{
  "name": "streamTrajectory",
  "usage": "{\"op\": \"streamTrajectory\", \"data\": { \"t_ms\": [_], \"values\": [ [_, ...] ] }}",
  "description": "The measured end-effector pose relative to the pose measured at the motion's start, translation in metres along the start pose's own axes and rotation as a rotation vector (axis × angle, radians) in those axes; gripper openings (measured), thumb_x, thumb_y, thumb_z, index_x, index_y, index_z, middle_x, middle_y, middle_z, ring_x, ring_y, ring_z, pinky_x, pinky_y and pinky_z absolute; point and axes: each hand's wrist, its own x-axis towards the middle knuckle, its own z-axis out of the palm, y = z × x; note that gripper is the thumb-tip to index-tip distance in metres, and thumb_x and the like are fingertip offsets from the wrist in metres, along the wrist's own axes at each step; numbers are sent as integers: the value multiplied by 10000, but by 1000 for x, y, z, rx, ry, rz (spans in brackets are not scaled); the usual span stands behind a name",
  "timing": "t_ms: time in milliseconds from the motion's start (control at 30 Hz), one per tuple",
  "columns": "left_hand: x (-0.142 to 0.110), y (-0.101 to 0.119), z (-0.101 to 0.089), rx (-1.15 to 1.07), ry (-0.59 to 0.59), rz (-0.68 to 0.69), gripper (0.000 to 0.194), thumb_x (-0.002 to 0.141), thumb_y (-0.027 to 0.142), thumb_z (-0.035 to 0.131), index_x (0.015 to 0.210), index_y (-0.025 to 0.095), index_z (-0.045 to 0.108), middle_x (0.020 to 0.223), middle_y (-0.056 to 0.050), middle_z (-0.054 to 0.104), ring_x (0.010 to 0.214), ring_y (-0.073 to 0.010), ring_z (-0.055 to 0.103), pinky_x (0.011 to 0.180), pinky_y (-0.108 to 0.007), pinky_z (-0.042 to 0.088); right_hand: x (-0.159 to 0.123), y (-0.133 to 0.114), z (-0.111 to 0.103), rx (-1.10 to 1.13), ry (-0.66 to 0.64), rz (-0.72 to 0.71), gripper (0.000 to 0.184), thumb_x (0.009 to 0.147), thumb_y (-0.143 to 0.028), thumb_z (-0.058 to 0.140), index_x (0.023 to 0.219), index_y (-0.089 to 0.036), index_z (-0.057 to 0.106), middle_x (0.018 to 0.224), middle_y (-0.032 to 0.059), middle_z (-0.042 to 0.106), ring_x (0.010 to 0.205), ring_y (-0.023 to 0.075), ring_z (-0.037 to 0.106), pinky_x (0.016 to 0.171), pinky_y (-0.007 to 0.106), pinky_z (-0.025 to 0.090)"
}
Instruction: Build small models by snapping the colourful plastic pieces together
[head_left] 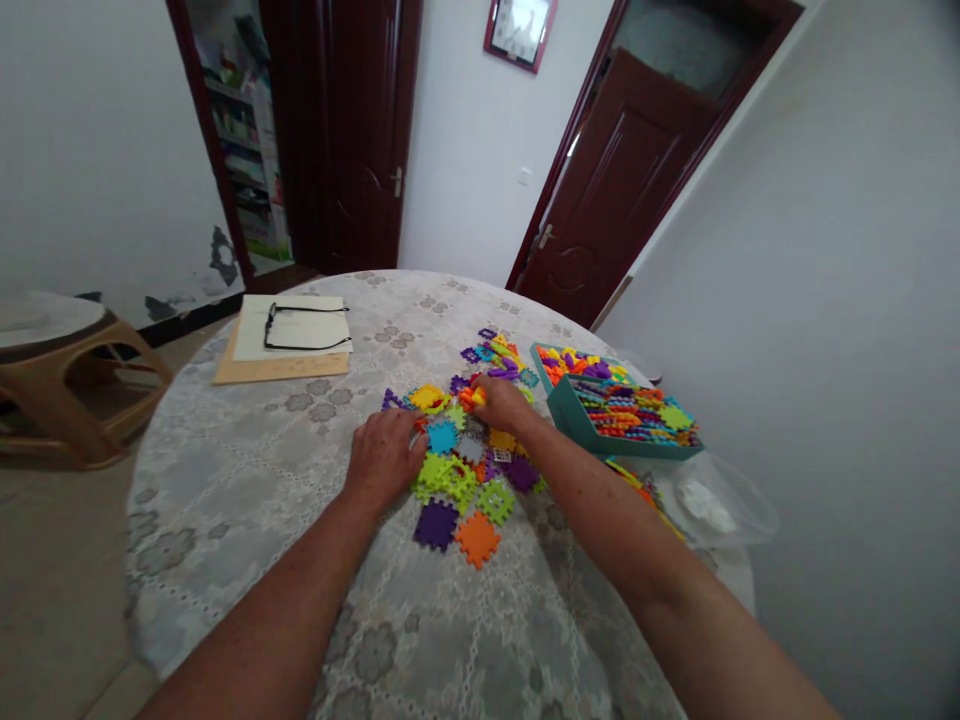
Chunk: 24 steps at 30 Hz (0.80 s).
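Loose notched plastic tiles lie in a colourful heap in the middle of the table. My left hand (384,452) rests at the heap's left side, thumb apart from the fingers, with a small red-orange piece by its fingertips. Over the far part of the heap, my right hand (504,402) is closed on small orange and yellow plastic pieces (471,398). Between the hands are a blue tile (442,436) and a grey tile (470,449). Nearer me lie lime-green pieces (442,478), a dark purple tile (436,525) and an orange tile (478,539).
To the right, a teal box (574,420) holds stacked notched tiles, beside a teal lid or tray (538,360) of loose pieces. A clear plastic bag or container (739,500) lies near the right edge. Glasses (307,347) rest on papers (251,340) at the back left.
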Motion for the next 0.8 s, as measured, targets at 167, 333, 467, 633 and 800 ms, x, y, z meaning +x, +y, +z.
{"op": "streamTrajectory", "data": {
  "t_ms": [167,333,467,633,800],
  "values": [
    [2,-3,1,14,-15,16,347,979,356,530,1267,237,683,1286,-89,715,1185,-296,633,1009,-438,486,-6,1,-9,-9,12,-24,461,899,-399,718,1323,-230,651,1133,101,772,1006,256,715,828,295,519],
    [2,-8,3,7,-8,43,349,1000,375,498,1258,239,688,1301,-86,718,1191,-287,636,1028,-438,488,-12,13,-37,-52,82,-103,471,895,-353,698,1349,-245,636,1160,102,757,1006,269,701,840,316,511],
    [2,-10,5,22,2,48,366,1002,398,485,1255,226,686,1302,-94,724,1190,-302,640,1025,-456,495,-6,55,-66,-117,147,-13,445,871,-291,691,1314,-255,661,1152,95,759,1016,265,690,863,314,493],
    [2,-12,7,34,14,64,364,1003,417,470,1233,242,690,1276,-92,735,1190,-304,651,1028,-454,499,20,153,-97,-184,131,217,405,858,-342,730,1254,-259,708,1160,70,764,1027,236,682,850,283,481],
    [1,-15,9,17,38,74,360,994,423,476,1219,248,697,1258,-90,742,1179,-305,661,1044,-462,496,40,244,-107,-231,110,418,415,818,-296,779,1214,-181,738,1174,125,758,1041,248,689,861,295,496]
  ]
}}
